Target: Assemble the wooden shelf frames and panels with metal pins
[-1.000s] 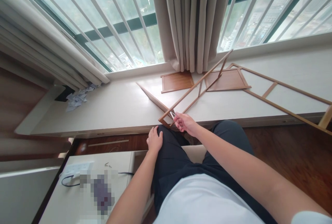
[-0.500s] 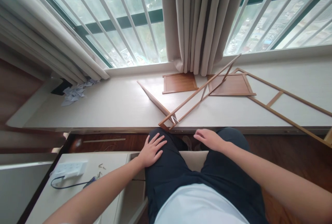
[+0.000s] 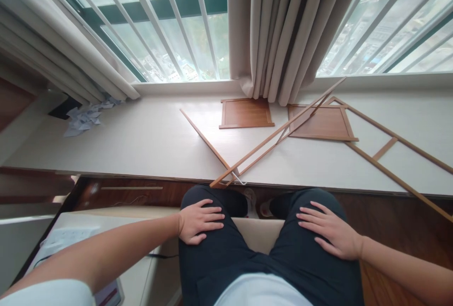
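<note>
Ledge (image 3: 148,140) first: it is wide, white and long, and it runs under a big window (image 3: 170,18) with white bars. Tall houses show far down behind the glass. Two curtains hang here. One curtain (image 3: 279,32) comes down in the middle and touches the ledge. The side curtain (image 3: 53,55) slants along the left. The floor (image 3: 399,221) is dark wood. A white table (image 3: 88,223) stands low on the left.

Five wood pieces lie on the ledge. Two are flat brown panels: the small panel (image 3: 247,113) sits just under the middle curtain, and the big panel (image 3: 320,123) lies to its right. Two are frames made of thin bars. The thin frame (image 3: 276,133) slants across the middle, its far end over the big panel and its near end poking past the front edge of the ledge, right above the knees. The long frame (image 3: 385,148) runs off to the right. One stick (image 3: 207,139) lies alone, and its near end meets the thin frame at the edge. One heap of paper (image 3: 83,118) sits far left.

The person sits on a pale seat (image 3: 255,233) in dark trousers. The left hand (image 3: 198,221) lies flat on the left leg, fingers spread, holding nothing. The right hand (image 3: 331,235) lies flat on the right leg, also spread and holding nothing. Both hands are near the thin frame but do not touch it.
</note>
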`<state>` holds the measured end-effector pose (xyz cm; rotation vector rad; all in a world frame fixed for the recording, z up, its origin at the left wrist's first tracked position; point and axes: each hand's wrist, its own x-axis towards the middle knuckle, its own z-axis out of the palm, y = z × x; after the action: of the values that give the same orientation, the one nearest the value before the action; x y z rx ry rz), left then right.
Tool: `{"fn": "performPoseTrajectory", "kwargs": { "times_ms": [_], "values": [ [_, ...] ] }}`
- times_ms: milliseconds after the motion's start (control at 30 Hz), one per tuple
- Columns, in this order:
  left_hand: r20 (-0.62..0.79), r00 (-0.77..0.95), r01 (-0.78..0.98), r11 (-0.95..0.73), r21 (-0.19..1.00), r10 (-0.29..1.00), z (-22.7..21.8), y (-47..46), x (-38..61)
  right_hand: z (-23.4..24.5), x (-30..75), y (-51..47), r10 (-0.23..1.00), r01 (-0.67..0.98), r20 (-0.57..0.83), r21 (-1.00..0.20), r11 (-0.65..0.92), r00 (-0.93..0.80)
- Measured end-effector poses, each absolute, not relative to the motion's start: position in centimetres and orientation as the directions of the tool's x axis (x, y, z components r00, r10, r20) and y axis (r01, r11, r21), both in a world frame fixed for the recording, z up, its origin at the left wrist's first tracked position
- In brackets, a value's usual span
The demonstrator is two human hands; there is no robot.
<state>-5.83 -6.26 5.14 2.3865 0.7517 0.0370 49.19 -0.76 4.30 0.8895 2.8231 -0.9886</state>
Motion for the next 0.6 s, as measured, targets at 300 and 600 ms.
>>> {"fn": "performPoseTrajectory", "kwargs": {
  "times_ms": [300,600],
  "values": [
    [-0.162,0.842,0.506,-0.648,0.569,0.514,4.3,-7.3,-10.0,3.2,51.3,-1.4,0.542,0.510,-0.090,-0.493,0.705,-0.836],
    [-0.195,0.824,0.525,-0.587,0.617,0.532,3.1,-7.2,-11.7,4.0,53.9,-1.9,0.572,0.532,-0.050,-0.444,0.721,-0.818]
  ]
}}
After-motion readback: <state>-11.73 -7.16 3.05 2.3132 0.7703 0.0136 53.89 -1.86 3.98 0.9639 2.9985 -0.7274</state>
